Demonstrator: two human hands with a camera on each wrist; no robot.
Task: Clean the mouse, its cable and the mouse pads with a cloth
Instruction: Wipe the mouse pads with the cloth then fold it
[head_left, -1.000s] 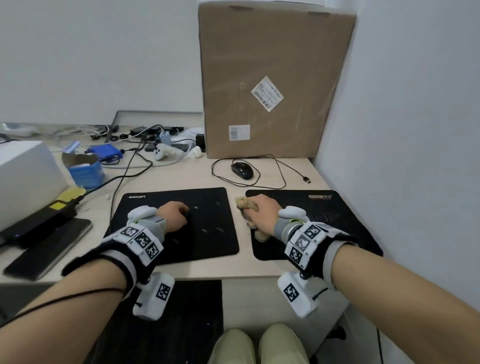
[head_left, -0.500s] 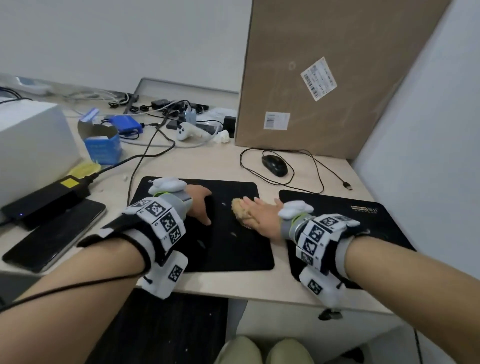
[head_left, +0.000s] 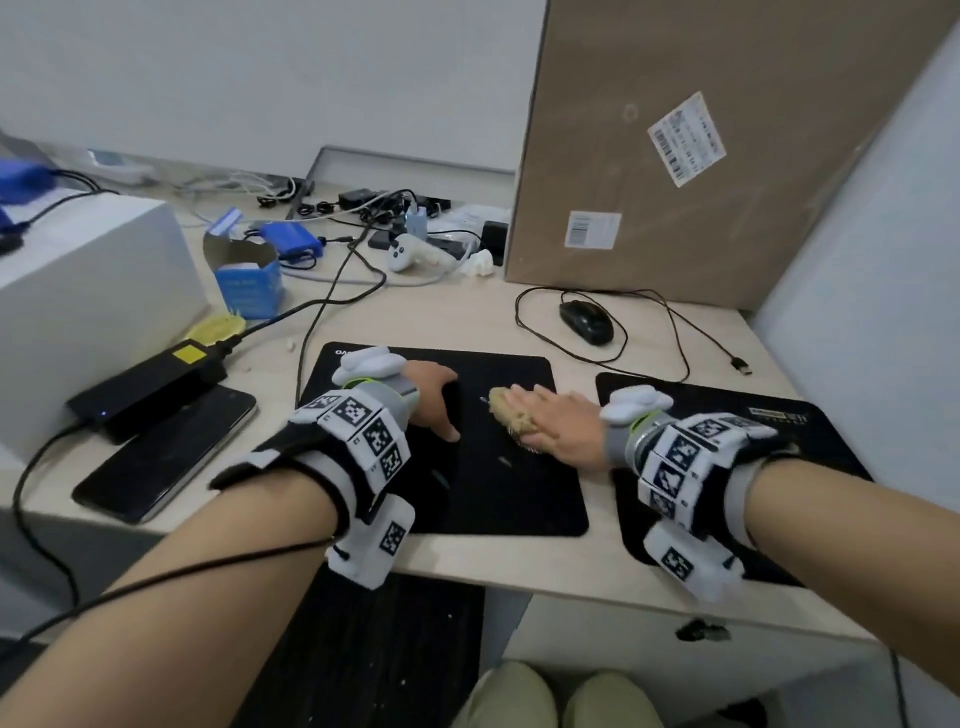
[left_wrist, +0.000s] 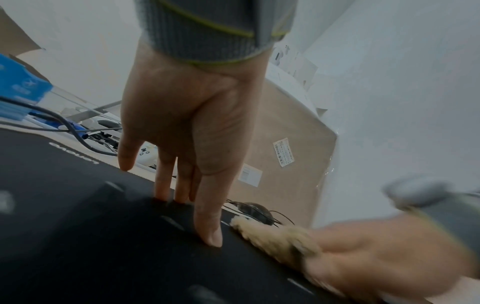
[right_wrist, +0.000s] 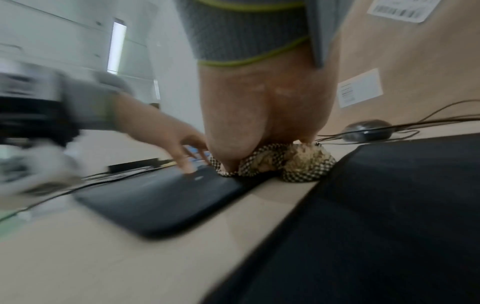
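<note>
My right hand (head_left: 558, 428) presses the cloth (head_left: 511, 415) flat-fingered on the left pad (head_left: 498, 499); left hand (head_left: 434, 397), fingers straight, steadies it.

We see two black mouse pads (head_left: 498, 499) (head_left: 826, 436); the cloth (head_left: 511, 415) is tan and fluffy, with a black-and-white check on its underside (right_wrist: 306, 170); the mouse (head_left: 586, 322) and its cable (head_left: 670, 322) are black; the cardboard box (head_left: 727, 171) is brown; the small carton (head_left: 249, 286) is blue.

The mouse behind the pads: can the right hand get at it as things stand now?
Probably yes. The mouse lies on bare desk beyond the right hand, with only its own cable looped around it. The hand presses the cloth on the left pad.
</note>
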